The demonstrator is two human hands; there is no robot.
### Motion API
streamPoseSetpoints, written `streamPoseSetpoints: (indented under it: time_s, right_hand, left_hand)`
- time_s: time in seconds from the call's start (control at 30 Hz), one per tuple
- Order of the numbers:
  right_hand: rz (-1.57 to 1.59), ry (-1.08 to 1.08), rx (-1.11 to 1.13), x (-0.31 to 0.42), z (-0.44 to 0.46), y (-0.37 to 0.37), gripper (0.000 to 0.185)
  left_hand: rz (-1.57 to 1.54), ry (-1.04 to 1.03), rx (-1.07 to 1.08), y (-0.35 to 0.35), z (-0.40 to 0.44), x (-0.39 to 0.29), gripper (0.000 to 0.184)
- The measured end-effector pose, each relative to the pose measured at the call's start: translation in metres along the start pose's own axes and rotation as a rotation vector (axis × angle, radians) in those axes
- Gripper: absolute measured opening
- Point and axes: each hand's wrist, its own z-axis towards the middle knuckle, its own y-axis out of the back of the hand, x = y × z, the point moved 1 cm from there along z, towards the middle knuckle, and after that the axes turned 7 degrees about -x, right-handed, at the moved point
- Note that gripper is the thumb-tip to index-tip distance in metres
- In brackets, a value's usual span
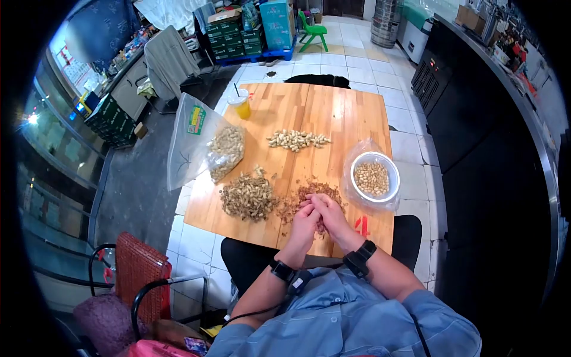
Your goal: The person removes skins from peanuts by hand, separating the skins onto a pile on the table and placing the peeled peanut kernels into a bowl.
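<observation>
Head view, clock: read from table centre, 12 = away from wearer.
Hands: left hand and right hand touching at 6, over the reddish skins. Fingers curled in, tips together; can't tell if anything is between them.
Skins: loose, spread on bare wood under and around the hands.
Table: light wood-strip top, red strips near the edge at 5.
Shell heap: broken tan shells at 8, directly on the wood.
Bowl: round white bowl, between 3 and 4, clear plastic around it, pale shelled peanuts inside.
Bag: clear plastic bag at 9, green label, unshelled peanuts bunched in its right end.
Unshelled pile: whole peanuts, 12, loose.
Cup: clear cup between 10 and 11, yellow drink, dark straw.
Floor: white tiles around the table, grey patch at 9.
Room: red woven chair at 8, black cabinet at 2, stacked boxes at 11, green chair at 12, metal cylinder at 1.
</observation>
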Motion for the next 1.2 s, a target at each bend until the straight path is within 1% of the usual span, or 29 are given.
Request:
streamPoseSetpoints:
  time_s: [0.23,0.47,0.67,0.87,0.97,1.07,1.2]
  right_hand:
    - [-0.04,-0.04,0.036,-0.009,0.0,0.007,0.036]
    - [0.16,-0.132,0.044,-0.008,-0.008,0.009,0.042]
    - [0.2,-0.108,0.018,-0.009,-0.007,0.013,0.039]
    - [0.222,-0.11,0.007,-0.013,-0.005,0.016,0.038]
    - [0.249,-0.135,-0.004,-0.013,-0.008,0.016,0.038]
    - [0.273,-0.144,-0.02,-0.012,-0.008,0.017,0.038]
    - [0.266,-0.111,-0.026,-0.009,-0.005,0.02,0.038]
  left_hand:
    - [0.032,-0.046,-0.057,-0.002,-0.009,0.002,0.018]
    - [0.072,-0.085,-0.054,-0.001,-0.009,0.004,0.018]
    - [0.041,-0.031,-0.027,-0.002,-0.006,0.004,0.019]
    - [-0.008,0.012,-0.085,-0.005,-0.004,0.007,0.018]
    - [0.077,-0.003,-0.066,0.001,-0.001,0.011,0.019]
    - [0.076,-0.001,-0.054,-0.001,-0.002,0.008,0.018]
    - [-0.075,0.03,-0.078,-0.015,-0.004,0.002,0.018]
